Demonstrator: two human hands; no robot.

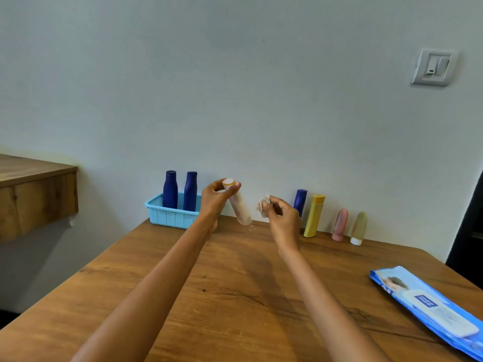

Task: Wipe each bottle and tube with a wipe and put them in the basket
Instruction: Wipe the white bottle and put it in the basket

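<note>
Standing at the far left of the counter [235, 296] against the wall: the blue basket [171, 216], already carrying two dark blue bottles [170, 189] upright side by side; judging from that, task partly done, with four items waiting.

Moving right: left hand [213, 202] lifted above the counter, forearm reaching forward from the lower edge, wrist bent back a little; fingers [232, 186] curling round the capped upper end of the pale tube [239, 205], clasping it firmly; tube hanging tilted, lower end pointing down and to the right, clear of the counter and just beside the basket.

Next: right hand [283, 218] raised near the tube but apart from it, a gap showing between the two; fingers pinching a small crumpled wipe [264, 205], bunched at the tips; forearm angling in from the lower right.

Doing the step well, as a judgement: closing the gap, wrapping the wipe round the tube's body and drawing along its length while turning the tube with the left hand; covering the cap end too by shifting the hold; keeping the grip snug, since a damp tube is probably slippery; then lowering it upright into the basket beside the two bottles without knocking them.

Further right, along the wall: a third dark blue bottle [300, 202], partly hidden behind the right hand; a yellow bottle [314, 215]; a pink tube [339, 224]; a greenish tube [358, 227] on its white cap; all upright, seemingly waiting to be wiped.

Far right, near edge: the blue wipes pack [428, 309] lying flat.
</note>
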